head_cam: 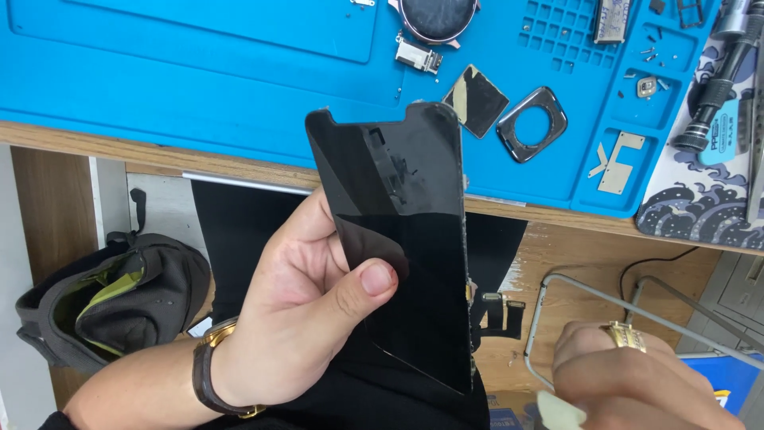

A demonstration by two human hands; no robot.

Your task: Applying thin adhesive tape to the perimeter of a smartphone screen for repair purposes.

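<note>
Fingers of the left hand [306,318] grasp a black phone screen [406,239] by its left edge, thumb pressed on the glass. It stands nearly upright, long axis top to bottom, notched end toward the bench [95,142]. Low right, the right hand [637,378] is curled, pinching something white. Beyond, a blue mat [199,80] carries small parts.

Left hand [306,318] raised, thumb pressed forward in a closed grip; right hand [637,382] low, fingers curled, knuckles up.
</note>
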